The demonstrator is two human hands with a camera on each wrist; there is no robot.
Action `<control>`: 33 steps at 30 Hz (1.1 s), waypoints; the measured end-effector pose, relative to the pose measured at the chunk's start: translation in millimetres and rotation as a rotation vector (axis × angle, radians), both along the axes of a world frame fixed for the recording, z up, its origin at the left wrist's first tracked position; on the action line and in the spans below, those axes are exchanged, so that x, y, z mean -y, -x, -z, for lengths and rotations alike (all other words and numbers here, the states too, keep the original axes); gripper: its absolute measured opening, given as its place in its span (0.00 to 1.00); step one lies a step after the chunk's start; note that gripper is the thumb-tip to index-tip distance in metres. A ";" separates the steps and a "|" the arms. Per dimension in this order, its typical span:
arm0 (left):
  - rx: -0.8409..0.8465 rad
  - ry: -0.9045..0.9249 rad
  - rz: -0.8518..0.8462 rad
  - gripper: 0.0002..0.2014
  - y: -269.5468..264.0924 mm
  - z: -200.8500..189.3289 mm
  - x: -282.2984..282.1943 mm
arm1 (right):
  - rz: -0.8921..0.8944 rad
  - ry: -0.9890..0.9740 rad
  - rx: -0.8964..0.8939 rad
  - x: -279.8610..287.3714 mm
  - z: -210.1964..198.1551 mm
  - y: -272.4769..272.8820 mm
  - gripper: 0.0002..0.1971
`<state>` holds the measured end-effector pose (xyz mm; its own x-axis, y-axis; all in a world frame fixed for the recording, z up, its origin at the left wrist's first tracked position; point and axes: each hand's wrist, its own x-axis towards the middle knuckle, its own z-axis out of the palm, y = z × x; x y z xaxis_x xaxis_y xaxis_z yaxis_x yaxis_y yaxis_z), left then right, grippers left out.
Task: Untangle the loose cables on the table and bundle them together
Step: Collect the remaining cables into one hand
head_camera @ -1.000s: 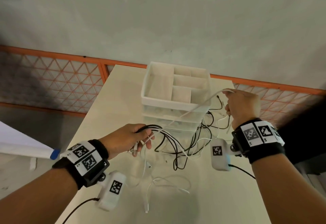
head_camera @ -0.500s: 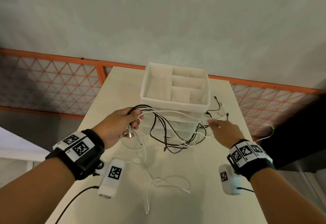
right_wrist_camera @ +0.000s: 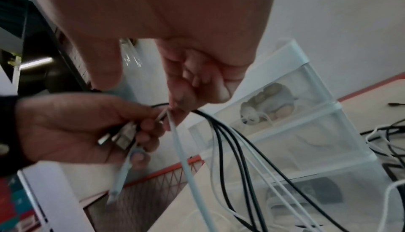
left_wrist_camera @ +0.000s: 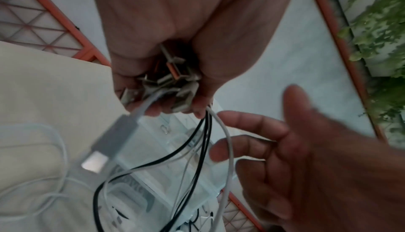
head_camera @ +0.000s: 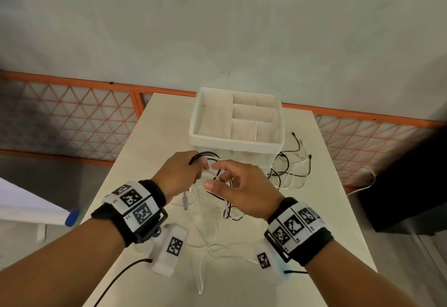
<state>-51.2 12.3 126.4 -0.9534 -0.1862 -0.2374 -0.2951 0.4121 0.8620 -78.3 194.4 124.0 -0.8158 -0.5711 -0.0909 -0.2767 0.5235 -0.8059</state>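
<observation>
Cables [head_camera: 212,161] were bunched in your left hand [head_camera: 179,176], fingers [left_wrist_camera: 153,109] curled round the plug ends above the table [head_camera: 314,234], w/ the rest trailing beside the drawer unit [head_camera: 235,122]. Your right hand [head_camera: 242,190] pinched what looked like one white strand. Risk: a hard pull could've snagged the trailing loops, tightening knots or dragging plugs from your grip.

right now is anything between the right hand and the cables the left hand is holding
Nothing visible. The right hand is already at the cables, its fingertips on a white strand just beside the left hand, which grips the plug ends.
</observation>
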 end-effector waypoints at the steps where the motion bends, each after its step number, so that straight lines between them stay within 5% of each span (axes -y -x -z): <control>1: 0.009 -0.035 0.009 0.14 -0.4 -0.7 -2.2 | 0.008 0.018 -0.018 3.8 2.7 0.2 0.16; 5: 0.102 -0.277 0.031 0.15 -7.0 -0.1 -1.3 | 0.205 0.102 -0.202 -0.6 6.8 13.8 0.08; 11: 0.188 -0.408 0.146 0.13 -17.4 -3.5 3.8 | 0.269 0.095 -0.203 -10.6 10.9 19.4 0.06; 13: 0.137 -0.386 0.177 0.12 -17.9 -7.5 1.5 | 0.178 0.063 -0.124 -12.1 11.1 17.3 0.21; 15: 0.071 -0.305 0.225 0.12 -17.7 -13.8 -1.9 | 0.058 -0.012 -0.031 -9.8 12.0 15.7 0.31; 18: -0.039 -0.163 0.295 0.11 -17.1 -24.7 -6.2 | -0.005 -0.090 0.074 -7.6 17.0 15.9 0.06; 22: -0.117 -0.026 0.297 0.12 -17.8 -26.8 5.6 | 0.001 -0.559 0.047 -41.3 41.1 35.8 0.19; 25: -0.004 0.301 0.418 0.19 -24.0 -10.3 22.1 | 0.238 -0.744 -0.081 -74.3 41.7 49.2 0.14; 29: 0.185 0.623 0.478 0.20 -29.0 24.2 15.6 | 0.637 -0.454 -0.467 -91.9 46.3 52.9 0.08; 33: 0.286 0.611 0.299 0.19 -32.4 47.8 3.3 | 0.427 -0.641 0.065 -94.5 84.5 45.2 0.36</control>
<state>-18.7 8.9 78.7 -0.9004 -0.1069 -0.4218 -0.2740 0.8923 0.3589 -123.6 288.9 39.5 -0.9352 -0.0281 -0.3529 0.0912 0.9440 -0.3169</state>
